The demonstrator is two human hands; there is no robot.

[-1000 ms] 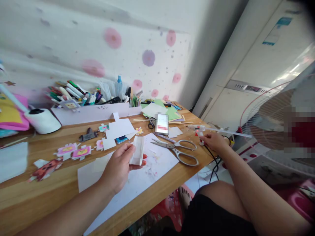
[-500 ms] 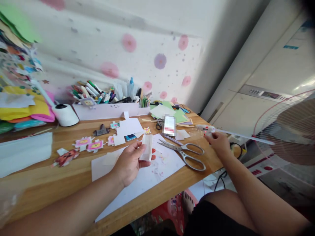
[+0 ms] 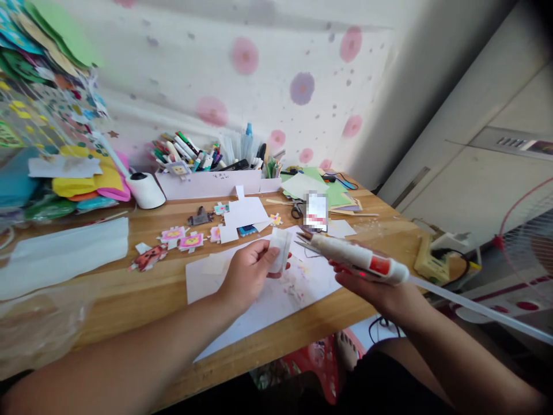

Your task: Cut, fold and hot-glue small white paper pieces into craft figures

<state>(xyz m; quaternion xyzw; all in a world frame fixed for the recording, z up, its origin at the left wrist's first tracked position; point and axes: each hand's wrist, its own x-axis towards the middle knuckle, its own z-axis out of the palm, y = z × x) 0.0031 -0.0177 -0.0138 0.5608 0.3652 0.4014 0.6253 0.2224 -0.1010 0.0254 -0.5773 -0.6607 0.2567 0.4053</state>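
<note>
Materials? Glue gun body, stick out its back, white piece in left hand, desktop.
Glue gun body: likely hard plastic; smooth white shell, red patch.
Stick: probably hot-melt glue; pale, uniform rod.
White piece: matte paper or thin card, can't tell which; thin, straight edges.
Desktop: wood or wood-look laminate; brown grain, soft sheen.

Light is soft, diffuse: wall (image 3: 272, 69) and table (image 3: 142, 314) fairly bright, cabinet (image 3: 484, 167) greyer, near-black shadow under the table edge. Small red glow shows on the glue gun (image 3: 352, 256). Wide-angle stretch toward frame edges, upper right corner blackened; plastic (image 3: 41, 323) smears at lower left, pixel mosaic (image 3: 316, 211) masks one mid-table patch.
</note>
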